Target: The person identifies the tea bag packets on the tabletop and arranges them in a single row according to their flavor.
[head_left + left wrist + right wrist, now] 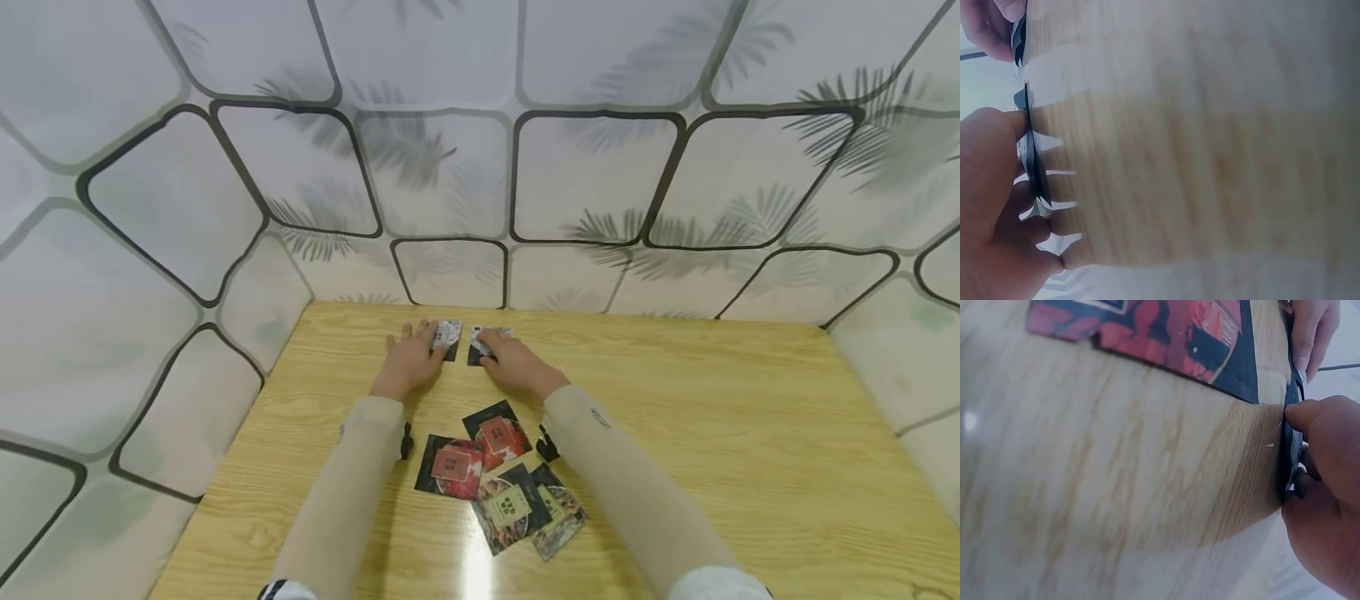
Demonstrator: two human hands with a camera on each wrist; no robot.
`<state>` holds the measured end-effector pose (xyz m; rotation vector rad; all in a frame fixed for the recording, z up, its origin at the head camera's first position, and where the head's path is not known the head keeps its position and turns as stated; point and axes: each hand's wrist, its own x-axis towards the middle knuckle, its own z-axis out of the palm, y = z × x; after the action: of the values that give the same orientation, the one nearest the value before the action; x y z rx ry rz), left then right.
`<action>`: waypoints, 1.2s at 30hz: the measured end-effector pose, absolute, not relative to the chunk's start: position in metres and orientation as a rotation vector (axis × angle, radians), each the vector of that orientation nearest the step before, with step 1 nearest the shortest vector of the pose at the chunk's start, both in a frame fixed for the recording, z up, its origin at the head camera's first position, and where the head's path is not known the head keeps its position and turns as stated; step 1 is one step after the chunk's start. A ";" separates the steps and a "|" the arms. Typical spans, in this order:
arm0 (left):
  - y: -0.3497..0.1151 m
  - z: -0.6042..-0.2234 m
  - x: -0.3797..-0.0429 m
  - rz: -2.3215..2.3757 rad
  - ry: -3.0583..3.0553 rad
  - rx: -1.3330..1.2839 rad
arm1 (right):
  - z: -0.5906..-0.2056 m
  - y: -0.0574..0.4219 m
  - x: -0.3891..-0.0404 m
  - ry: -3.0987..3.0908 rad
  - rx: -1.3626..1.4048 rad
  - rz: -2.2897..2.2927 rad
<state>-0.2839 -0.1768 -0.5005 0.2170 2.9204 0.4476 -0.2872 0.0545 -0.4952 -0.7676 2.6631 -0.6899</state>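
Observation:
Near the far table edge lie two small flat black-and-grey packets, side by side with a narrow gap. My left hand (410, 360) rests over the left side of the left packet (450, 333). Its fingers are spread, and in the left wrist view the thumb (1017, 122) touches that packet's near edge while other fingertips reach the table. Over the right packet (476, 353) lies my right hand (517, 365), holding it with bent fingers and the thumb (1300, 412) at its near edge. The hands hide part of both packets.
Between the forearms lie two red-and-black packets (452, 467) and two packets with yellow labels (510, 506), some overlapping. The wooden table (712, 433) extends to the right. A patterned wall (450, 275) closes off the far side, with more wall left and right.

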 end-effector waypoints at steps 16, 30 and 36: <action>-0.174 -0.500 -0.283 0.445 2.928 0.214 | -0.491 0.053 -0.278 2.744 -0.825 -0.724; -0.177 -0.501 -0.286 0.429 2.921 0.209 | -0.482 0.071 -0.244 2.751 -1.034 -0.592; -0.176 -0.500 -0.284 0.436 2.918 0.216 | -0.483 0.085 -0.217 2.692 -1.079 -0.544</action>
<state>-0.2838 -0.1759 -0.5002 0.2155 2.9179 0.4357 -0.2174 0.0848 -0.4826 -1.0787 2.6919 -0.5435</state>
